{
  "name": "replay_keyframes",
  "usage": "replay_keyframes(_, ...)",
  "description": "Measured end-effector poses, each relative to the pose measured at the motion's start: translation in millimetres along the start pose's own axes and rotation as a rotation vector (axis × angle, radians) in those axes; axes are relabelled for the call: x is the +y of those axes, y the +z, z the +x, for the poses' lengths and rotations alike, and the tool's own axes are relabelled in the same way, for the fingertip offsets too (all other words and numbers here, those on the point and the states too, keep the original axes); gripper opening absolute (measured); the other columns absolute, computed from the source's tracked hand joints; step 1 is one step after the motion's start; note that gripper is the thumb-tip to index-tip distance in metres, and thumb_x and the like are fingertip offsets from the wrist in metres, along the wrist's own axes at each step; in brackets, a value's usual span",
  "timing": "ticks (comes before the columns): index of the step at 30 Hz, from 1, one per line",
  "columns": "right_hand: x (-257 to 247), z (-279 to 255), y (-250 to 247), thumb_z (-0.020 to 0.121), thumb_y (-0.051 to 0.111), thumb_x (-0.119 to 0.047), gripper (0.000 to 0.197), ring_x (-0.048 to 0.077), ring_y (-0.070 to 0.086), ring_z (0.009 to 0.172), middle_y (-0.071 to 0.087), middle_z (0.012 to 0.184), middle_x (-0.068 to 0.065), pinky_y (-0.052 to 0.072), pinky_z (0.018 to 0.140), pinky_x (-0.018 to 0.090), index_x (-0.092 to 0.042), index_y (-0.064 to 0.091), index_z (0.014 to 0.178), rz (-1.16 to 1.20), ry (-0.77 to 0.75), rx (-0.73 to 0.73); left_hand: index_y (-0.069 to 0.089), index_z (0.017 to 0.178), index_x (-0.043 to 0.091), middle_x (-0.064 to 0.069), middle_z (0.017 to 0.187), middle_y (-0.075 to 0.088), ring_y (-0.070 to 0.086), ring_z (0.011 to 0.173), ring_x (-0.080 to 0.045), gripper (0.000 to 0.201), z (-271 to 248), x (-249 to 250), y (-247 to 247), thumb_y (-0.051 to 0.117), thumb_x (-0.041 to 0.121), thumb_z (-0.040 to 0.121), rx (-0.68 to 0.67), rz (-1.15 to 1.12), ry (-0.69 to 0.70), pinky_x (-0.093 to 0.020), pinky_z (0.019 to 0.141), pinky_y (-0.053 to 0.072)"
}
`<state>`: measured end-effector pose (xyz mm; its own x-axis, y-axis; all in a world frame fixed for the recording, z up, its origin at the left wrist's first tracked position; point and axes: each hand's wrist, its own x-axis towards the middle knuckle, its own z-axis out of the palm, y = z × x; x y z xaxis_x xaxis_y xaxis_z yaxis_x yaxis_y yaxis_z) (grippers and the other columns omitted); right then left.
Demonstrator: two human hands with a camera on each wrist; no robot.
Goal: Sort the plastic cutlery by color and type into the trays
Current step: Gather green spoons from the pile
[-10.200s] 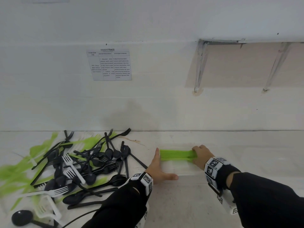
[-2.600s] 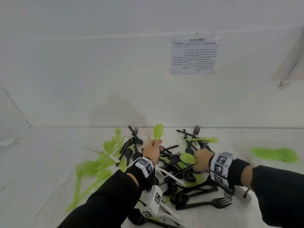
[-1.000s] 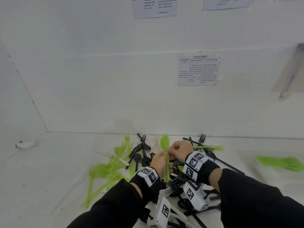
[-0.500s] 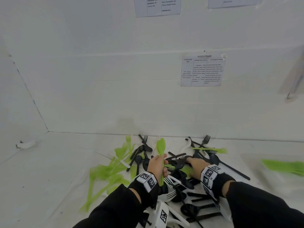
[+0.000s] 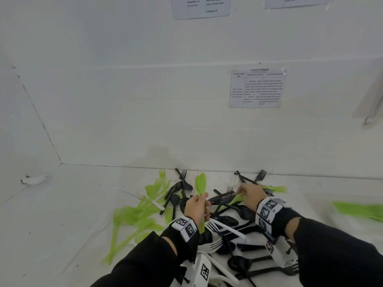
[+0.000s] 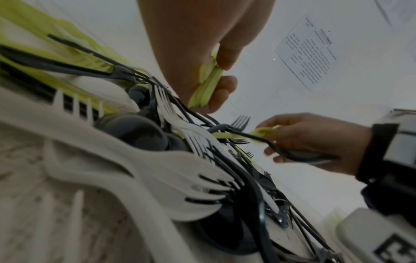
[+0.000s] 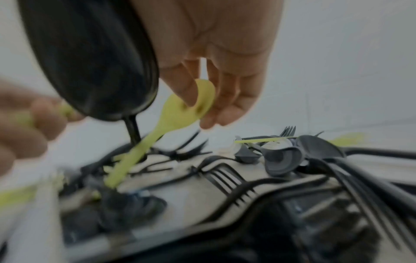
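A mixed heap of black, white and green plastic cutlery [image 5: 223,216] lies on the white surface. My left hand [image 5: 196,207] grips a small upright bundle of green spoons [image 5: 200,184] by the handles; the same bundle of green spoons [image 6: 208,83] shows between thumb and fingers in the left wrist view. My right hand [image 5: 247,195] pinches the bowl of another green spoon [image 7: 180,113], lifting it out of the heap with its handle still among black forks. A black spoon [image 7: 94,58] hangs close to the right wrist camera.
Loose green cutlery [image 5: 136,214] is strewn left of the heap. A stack of green pieces [image 5: 360,211] lies in a clear tray at the far right. The white wall [image 5: 145,110] with a taped sheet [image 5: 257,89] stands just behind the heap.
My right hand left the bundle, reached down into the heap and pinched a green spoon, now raising it. My left hand keeps the bundle upright in about the same place.
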<state>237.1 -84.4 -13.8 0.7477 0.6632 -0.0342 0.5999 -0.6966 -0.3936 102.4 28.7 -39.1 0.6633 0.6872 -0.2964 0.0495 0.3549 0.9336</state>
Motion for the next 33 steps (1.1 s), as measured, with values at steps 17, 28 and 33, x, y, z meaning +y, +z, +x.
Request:
replay_keyframes(17, -46, -17, -30, 0.091, 0.052, -0.010, 0.018, 0.020, 0.053, 0.084, 0.054, 0.100, 0.006, 0.045, 0.086, 0.030, -0.007, 0.055, 0.109, 0.408, -0.192, 0.184, 0.053, 0.094, 0.013, -0.002, 0.073, 0.060, 0.051, 0.042, -0.010, 0.023, -51, 5, 21, 0.032, 0.016, 0.102, -0.319, 0.187, 0.040, -0.022, 0.044, 0.044)
replay_keyframes(28, -69, -37, -12, 0.084, 0.037, 0.014, 0.038, 0.017, 0.056, 0.070, 0.060, 0.095, 0.011, 0.051, 0.063, 0.025, -0.018, 0.055, 0.094, 0.735, -0.236, -0.221, 0.049, 0.079, 0.016, 0.007, 0.043, 0.031, 0.024, 0.032, -0.009, 0.036, -96, 4, 1, 0.023, 0.032, 0.099, -0.240, -0.040, -0.208, -0.015, 0.043, 0.018)
replay_keyframes(33, -74, -47, 0, 0.082, 0.045, 0.008, 0.039, 0.013, 0.054, 0.068, 0.057, 0.088, 0.002, 0.047, 0.063, 0.022, -0.031, 0.052, 0.085, 0.561, -0.347, -0.169, 0.047, 0.080, 0.016, 0.004, 0.048, 0.036, 0.032, 0.032, -0.009, 0.031, -107, -4, -6, 0.032, 0.033, 0.101, -0.149, 0.017, -0.126, -0.010, 0.039, 0.028)
